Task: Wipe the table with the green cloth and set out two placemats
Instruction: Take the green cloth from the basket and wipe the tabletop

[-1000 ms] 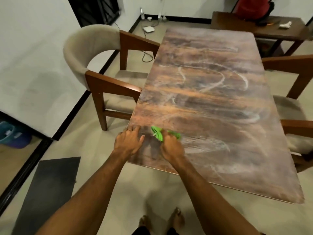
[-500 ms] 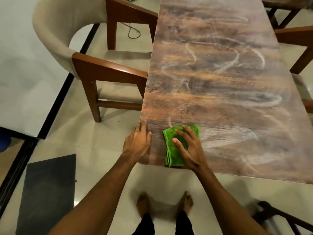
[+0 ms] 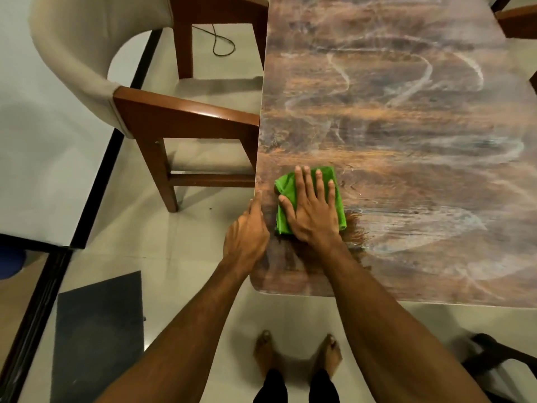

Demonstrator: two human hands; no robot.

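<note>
The green cloth [image 3: 286,187] lies flat, folded into a rectangle, near the left edge of the wooden table [image 3: 406,126]. My right hand [image 3: 313,210] presses down on it with straight, spread fingers. My left hand [image 3: 247,231] rests at the table's left edge beside the cloth, index finger stretched along the edge. White chalky swirls cover most of the tabletop. No placemats are in view.
A beige armchair with wooden arms [image 3: 186,112] stands close against the table's left side. A second chair's arm [image 3: 517,21] shows at the top right. A dark mat [image 3: 98,335] lies on the floor at left, a black frame [image 3: 494,356] at bottom right.
The cloth went from bunched in my right hand to spread flat under an open palm, and it has slid farther up the table. My left hand stays at the table's edge.
</note>
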